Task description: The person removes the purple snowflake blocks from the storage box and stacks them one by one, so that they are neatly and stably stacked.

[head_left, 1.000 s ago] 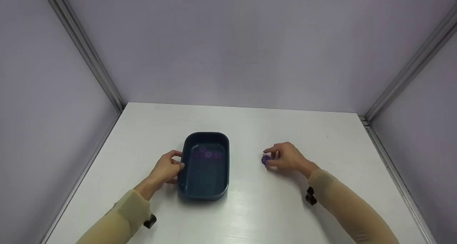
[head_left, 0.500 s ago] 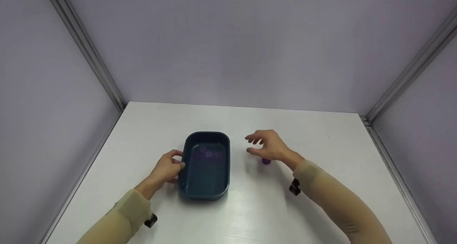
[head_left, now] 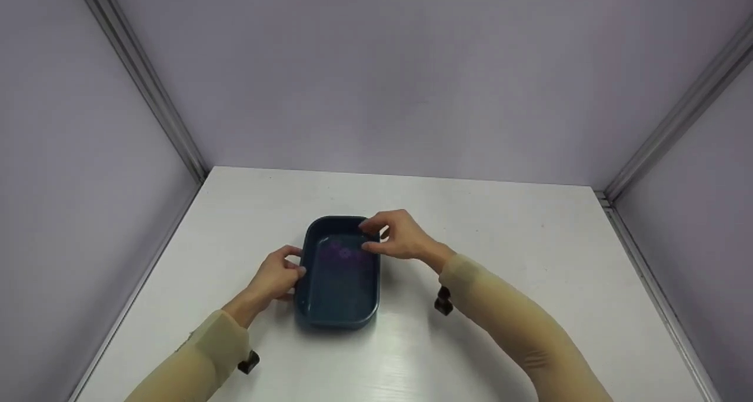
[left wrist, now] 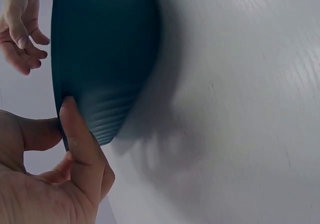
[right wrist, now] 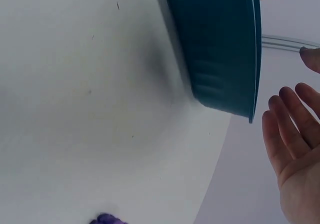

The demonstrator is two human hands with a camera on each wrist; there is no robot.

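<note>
Left hand (head_left: pixel 276 277) gripping tray (head_left: pixel 338 308); right hand's (head_left: pixel 399 237) grip seemingly released, wrist-view only.

The dark teal tray (head_left: pixel 338 308) looks like smooth plastic; the white table (head_left: pixel 529 243) faintly glossy.

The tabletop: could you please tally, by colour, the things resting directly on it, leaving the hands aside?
Dark blue tub: 1
Purple piece: 1
Total: 2
The purple shapes inside the tub are too blurred to count.
</note>
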